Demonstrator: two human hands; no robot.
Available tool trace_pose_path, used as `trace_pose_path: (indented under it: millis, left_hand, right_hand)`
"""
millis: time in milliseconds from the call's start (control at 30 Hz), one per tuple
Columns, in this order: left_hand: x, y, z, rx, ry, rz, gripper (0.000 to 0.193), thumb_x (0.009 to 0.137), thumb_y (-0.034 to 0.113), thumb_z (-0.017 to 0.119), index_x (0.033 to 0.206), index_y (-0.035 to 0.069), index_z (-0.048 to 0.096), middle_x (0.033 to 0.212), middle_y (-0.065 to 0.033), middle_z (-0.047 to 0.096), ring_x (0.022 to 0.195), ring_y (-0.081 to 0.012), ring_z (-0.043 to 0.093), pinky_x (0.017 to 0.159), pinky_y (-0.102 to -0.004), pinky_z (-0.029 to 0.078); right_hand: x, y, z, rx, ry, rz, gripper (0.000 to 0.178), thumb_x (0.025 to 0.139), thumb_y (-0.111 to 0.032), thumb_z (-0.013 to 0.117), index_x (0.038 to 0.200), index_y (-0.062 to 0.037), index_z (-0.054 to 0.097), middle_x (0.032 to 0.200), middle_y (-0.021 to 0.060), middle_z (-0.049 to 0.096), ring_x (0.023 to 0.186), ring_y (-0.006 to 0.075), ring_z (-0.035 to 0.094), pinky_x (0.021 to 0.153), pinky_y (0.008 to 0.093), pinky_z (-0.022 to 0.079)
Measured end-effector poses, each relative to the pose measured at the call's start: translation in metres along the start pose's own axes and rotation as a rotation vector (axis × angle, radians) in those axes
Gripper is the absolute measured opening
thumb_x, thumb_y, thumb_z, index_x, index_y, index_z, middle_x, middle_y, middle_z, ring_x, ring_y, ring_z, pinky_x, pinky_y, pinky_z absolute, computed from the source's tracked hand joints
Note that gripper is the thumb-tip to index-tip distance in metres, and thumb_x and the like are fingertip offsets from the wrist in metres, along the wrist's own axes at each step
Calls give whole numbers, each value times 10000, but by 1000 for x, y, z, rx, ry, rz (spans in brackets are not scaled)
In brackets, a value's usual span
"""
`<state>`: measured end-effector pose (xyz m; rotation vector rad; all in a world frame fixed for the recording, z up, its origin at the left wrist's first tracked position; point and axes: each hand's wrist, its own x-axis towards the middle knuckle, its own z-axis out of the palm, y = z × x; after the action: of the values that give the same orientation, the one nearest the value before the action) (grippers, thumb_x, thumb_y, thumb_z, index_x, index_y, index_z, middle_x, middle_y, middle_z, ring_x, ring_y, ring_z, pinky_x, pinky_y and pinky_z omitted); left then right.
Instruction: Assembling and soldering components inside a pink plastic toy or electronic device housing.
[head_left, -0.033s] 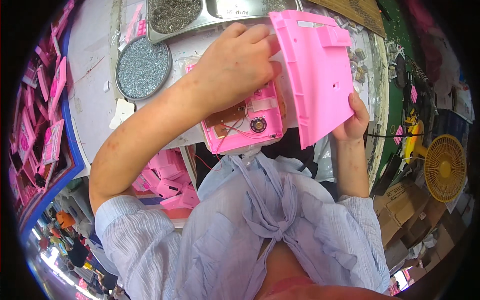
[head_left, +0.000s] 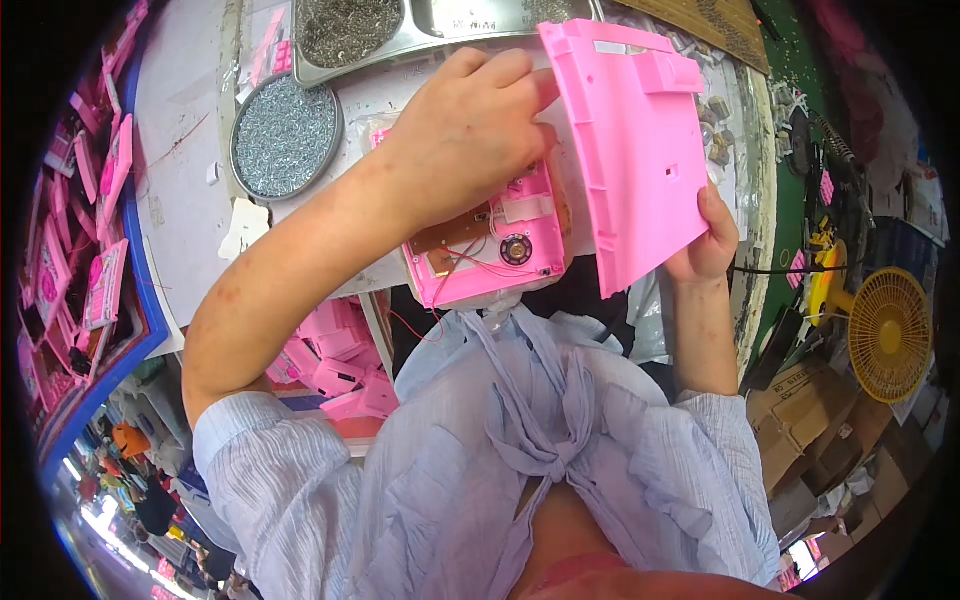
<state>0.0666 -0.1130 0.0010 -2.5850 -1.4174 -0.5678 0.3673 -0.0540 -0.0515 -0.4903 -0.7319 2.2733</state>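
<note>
My right hand (head_left: pixel 705 235) holds a pink plastic cover panel (head_left: pixel 635 170) by its lower right edge, tilted up. My left hand (head_left: pixel 470 135) hangs over a pink plastic housing (head_left: pixel 470 288), its fingers curled beside the panel's left edge. Its fingertips are partly hidden, so I cannot make out what they pinch, if anything. Inside the housing show a round black speaker (head_left: pixel 516 249), a brown circuit board (head_left: pixel 445 233) and thin red and white wires. My left hand and wrist cover the housing's upper part.
A round dish of small screws (head_left: pixel 286 138) stands left of my hand. Behind is a metal tray (head_left: pixel 425 52) with small parts. Pink pieces (head_left: pixel 345 350) lie below the table edge, more in a blue-edged bin (head_left: pixel 150 285) at left. A yellow fan (head_left: pixel 890 335) stands at right.
My left hand and forearm have shifted very slightly. The panel and my right hand look the same.
</note>
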Motion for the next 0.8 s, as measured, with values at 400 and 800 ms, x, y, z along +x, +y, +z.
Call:
trace_pose_path:
  millis: [400,800]
  left_hand:
    - [-17,6,3,-124,25,69,176,769,183,646,926,129,704,955,23,632,927,-178,608,860,-352,466]
    - [-18,-8,13,-131,9,272,200,753,176,625,921,81,678,964,-19,662,924,-181,631,885,-357,486]
  right_hand:
    - [-11,-13,9,22,-40,-53,660,1003,-286,577,1504,88,365,1452,224,534,1338,317,544,1151,444,411]
    - [-15,-11,12,17,30,-56,705,988,-284,597,1515,98,324,1443,242,530,1330,326,550,1132,438,435]
